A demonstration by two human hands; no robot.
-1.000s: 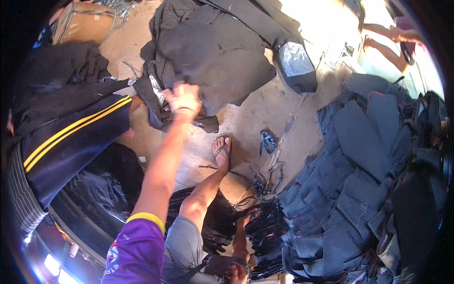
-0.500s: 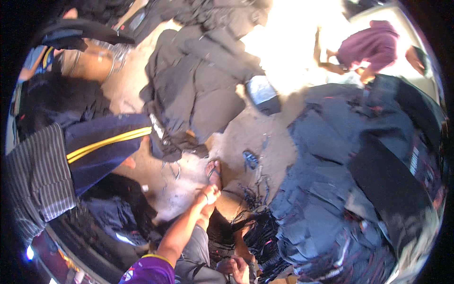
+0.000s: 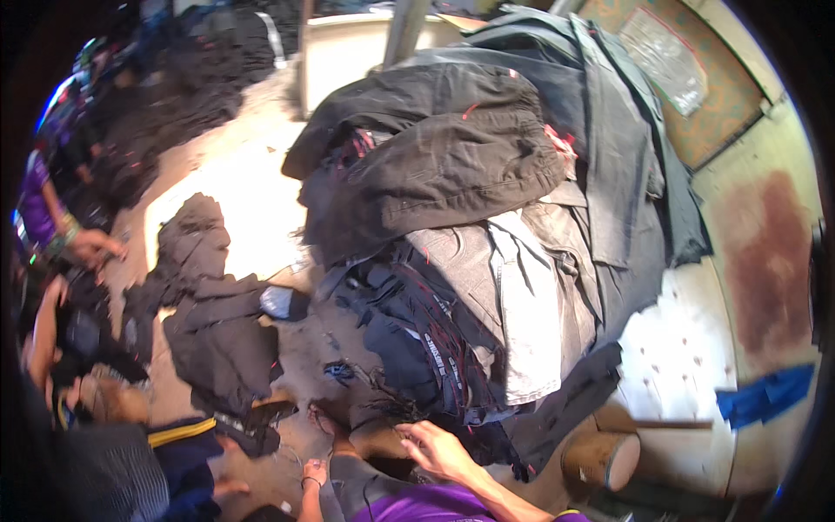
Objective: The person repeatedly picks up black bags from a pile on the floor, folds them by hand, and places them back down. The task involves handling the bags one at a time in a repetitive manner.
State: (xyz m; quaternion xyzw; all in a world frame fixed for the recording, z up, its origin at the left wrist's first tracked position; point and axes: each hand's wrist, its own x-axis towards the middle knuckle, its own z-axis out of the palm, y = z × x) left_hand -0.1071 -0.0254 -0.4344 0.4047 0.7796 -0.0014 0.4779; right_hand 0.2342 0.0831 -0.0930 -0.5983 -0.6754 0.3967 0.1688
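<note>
My right hand [image 3: 435,448] is in front of me with its fingers stretched and apart, holding nothing. It is near the lower edge of a large heap of dark garments [image 3: 474,174]. My left hand [image 3: 315,472] is beside my bent grey-clad leg, its fingers curled in; whether it holds anything is hidden. My sandalled foot [image 3: 323,422] is just beyond it. On the side of the heap facing me lie dark pieces with red threads and printed bands [image 3: 435,335]. A pale grey garment [image 3: 526,322] hangs down its front.
Dark cloth [image 3: 217,339] lies on the floor at left, with a white-and-dark piece [image 3: 283,303] beside it. People sit at far left, one in a striped garment [image 3: 104,478]. A round wooden drum [image 3: 600,459] and blue cloth [image 3: 765,396] are at right.
The view has swung right toward the heap. My right hand has risen from low by my lap and opened out. My left hand shows lower, still by my leg.
</note>
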